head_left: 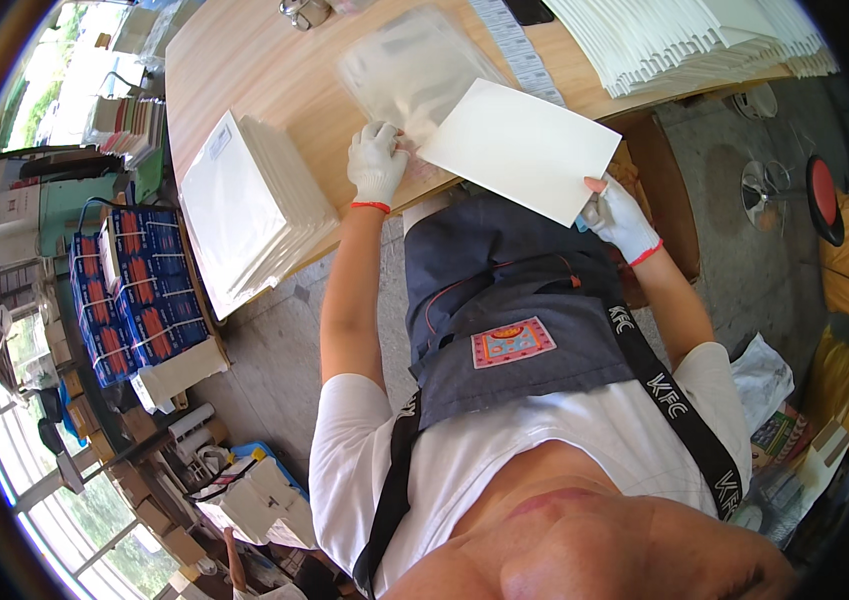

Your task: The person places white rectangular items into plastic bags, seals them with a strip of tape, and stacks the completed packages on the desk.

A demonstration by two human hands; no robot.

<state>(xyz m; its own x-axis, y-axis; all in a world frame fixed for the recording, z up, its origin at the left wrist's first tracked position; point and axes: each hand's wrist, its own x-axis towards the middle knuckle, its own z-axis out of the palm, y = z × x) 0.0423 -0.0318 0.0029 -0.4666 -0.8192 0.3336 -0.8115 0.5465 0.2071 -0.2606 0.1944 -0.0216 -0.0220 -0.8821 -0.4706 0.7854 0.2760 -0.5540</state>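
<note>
My right hand (619, 215), in a white glove with bare fingertips, grips the right corner of a blank white board (524, 150). The board is tilted over the table's near edge, its left corner resting by the clear plastic bags (424, 65). Those bags lie flat in a pile on the wooden table. At their near edge is my left hand (377, 162), gloved too, its fingers curled and pinching the bag's edge; the fingertips are partly hidden. Left of it stands a stack of white boards in clear bags (254, 200).
A large stack of white boards (684, 45) fills the table's far right. A patterned strip (519, 50), a dark phone (527, 10) and a small metal jar (304, 12) lie at the back. Strapped blue packs (134, 290) stand left of the table; a red-seated stool (824, 200) is right.
</note>
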